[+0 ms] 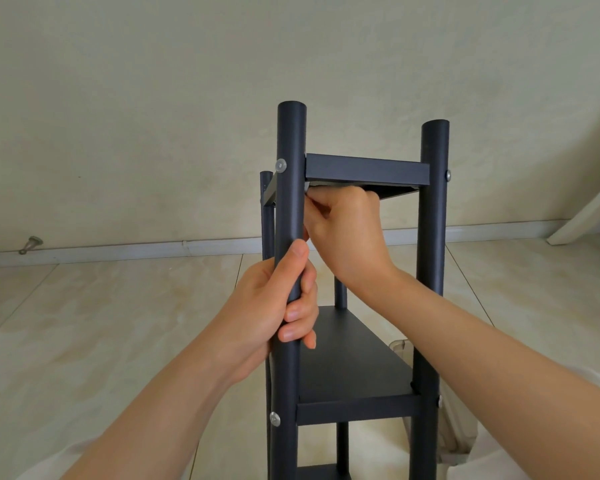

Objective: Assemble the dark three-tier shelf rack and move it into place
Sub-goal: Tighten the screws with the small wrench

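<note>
Rack (347, 358) upright — left hand (274, 306) grips the near post (291, 202); right hand (347, 233) curls under top shelf (364, 169) (contents unclear).

A room in a home is suggested. A bare cream wall (153, 98) is met by a white skirting board (118, 249), and the floor (118, 323) is laid with large glossy beige tiles. A small metal door stop (31, 244) is fixed low at the left. A slanted white leg (582, 216), probably of furniture, is seen at the right. A dark shelf rack (354, 355) of the household kind is seen in the middle.
</note>
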`<action>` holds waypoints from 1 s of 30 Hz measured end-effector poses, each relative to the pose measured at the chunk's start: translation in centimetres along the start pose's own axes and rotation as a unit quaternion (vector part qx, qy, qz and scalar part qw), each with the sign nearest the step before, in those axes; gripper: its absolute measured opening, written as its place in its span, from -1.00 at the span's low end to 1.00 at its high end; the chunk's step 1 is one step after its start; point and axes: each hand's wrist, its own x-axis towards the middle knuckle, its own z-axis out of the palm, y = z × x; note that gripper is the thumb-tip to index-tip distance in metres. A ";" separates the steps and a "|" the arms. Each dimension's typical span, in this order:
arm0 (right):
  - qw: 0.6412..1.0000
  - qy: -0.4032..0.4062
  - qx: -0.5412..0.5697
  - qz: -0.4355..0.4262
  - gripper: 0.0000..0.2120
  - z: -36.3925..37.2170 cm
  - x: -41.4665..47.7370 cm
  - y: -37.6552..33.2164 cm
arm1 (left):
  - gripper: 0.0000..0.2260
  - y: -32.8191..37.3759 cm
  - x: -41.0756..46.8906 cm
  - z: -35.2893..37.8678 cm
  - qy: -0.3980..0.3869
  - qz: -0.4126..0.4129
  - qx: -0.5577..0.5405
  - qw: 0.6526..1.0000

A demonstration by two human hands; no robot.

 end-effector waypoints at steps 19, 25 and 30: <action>0.996 -0.045 -0.065 0.048 -0.68 -2.3 -0.1 -1.6 | -0.57 0.0 0.2 0.0 0.018 0.001 0.003 1.000; 0.996 -0.047 -0.055 0.051 -0.65 -2.6 0.2 -1.4 | -0.57 -0.1 0.4 0.0 0.009 -0.002 0.005 1.000; 0.996 -0.050 -0.029 0.070 -0.61 -2.6 0.1 -1.4 | -0.58 -0.1 0.4 -0.1 -0.002 -0.004 0.004 1.000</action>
